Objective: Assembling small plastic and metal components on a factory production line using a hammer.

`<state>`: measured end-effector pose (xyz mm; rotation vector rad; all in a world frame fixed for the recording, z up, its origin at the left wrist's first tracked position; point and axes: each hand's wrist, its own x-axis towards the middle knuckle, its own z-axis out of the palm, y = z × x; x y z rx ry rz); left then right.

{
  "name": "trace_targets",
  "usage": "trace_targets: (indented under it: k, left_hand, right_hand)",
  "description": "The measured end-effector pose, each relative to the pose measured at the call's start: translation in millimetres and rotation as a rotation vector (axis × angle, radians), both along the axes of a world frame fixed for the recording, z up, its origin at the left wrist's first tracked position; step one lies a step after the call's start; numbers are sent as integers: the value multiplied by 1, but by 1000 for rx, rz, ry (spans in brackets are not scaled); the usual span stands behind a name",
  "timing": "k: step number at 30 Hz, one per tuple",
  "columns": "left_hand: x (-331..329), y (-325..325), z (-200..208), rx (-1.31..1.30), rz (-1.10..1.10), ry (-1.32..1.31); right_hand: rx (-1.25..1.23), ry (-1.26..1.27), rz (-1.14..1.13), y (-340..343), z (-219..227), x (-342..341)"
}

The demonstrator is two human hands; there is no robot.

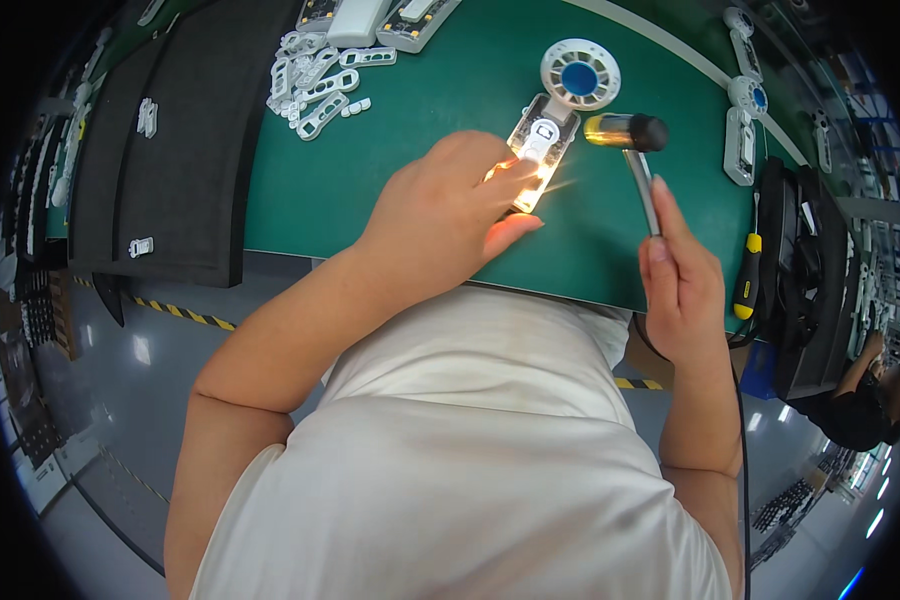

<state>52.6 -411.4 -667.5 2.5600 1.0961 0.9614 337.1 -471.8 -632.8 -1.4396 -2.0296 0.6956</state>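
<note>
On the green work table lies a device with a round white fan-like head (581, 75), spoked and blue in the centre, joined to a narrow body (540, 134) that glows bright near its lower end. My left hand (448, 205) is closed around that lower part, its fingers bent over the body and the thumb at the near end; the palm side is hidden. In my right hand (682, 270) is a small two-faced mallet (625, 132), gripped by its metal handle. Its head, one face clear yellow and the other black, hangs just right of the body, apart from it.
Loose white plastic parts (320, 85) lie in a pile at the far left, below several casings (358, 20). A black conveyor-like panel (175, 140) stands on the left. A yellow-and-black screwdriver (748, 275) and similar devices (740, 140) are at the right. Another person (860, 405) is at far right.
</note>
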Motion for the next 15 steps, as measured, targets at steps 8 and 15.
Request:
trace_targets:
  k: [8,15]
  left_hand:
    - [5,2,-3,-98,32,27]
    - [6,3,-6,-85,45,9]
  right_hand:
    - [-110,47,-208,-3,-15,13]
    - [-198,76,-216,-2,-12,13]
